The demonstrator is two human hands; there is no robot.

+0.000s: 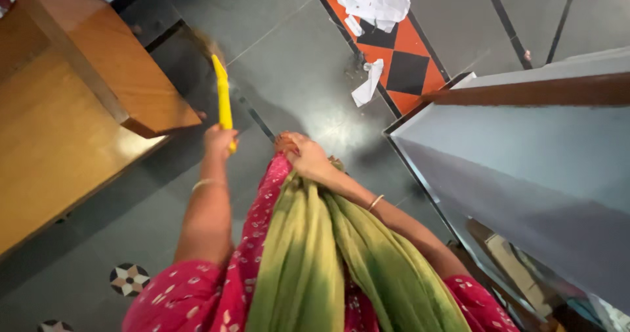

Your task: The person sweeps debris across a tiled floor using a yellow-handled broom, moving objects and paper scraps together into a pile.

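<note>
Down over the grey tiled floor point(295, 76), the left hand point(220, 142) has its grip wrapped tight around the lower end of a yellow broom handle point(223, 99), which runs up and away from the fist toward the top of the view. The handle's far end meets a blurred tuft of bristles point(207, 43) close to the corner of the wooden bench point(98, 63); how the bristles sit on the floor is hard to make out. The right hand point(305, 156) is pressed together on a bunched green scarf point(315, 253) and the pink fabric point(262, 233) at the person's front, holding the cloth gathered just beside the left hand, the two hands near but apart

Both forearms carry a thin bangle. The bottom of the handle is hidden inside the left fist, and the lap fabric covers whatever lies directly below

Crumpled white papers point(375, 4) lie on the orange and black patterned strip point(400, 50), with another white scrap point(367, 83) beside it, well apart from the bristles. The wooden bench closes in the left side, and a glass-fronted counter point(525, 174) with a brown top edge walls off the right, leaving a channel of bare floor between them ahead of the hands
</note>
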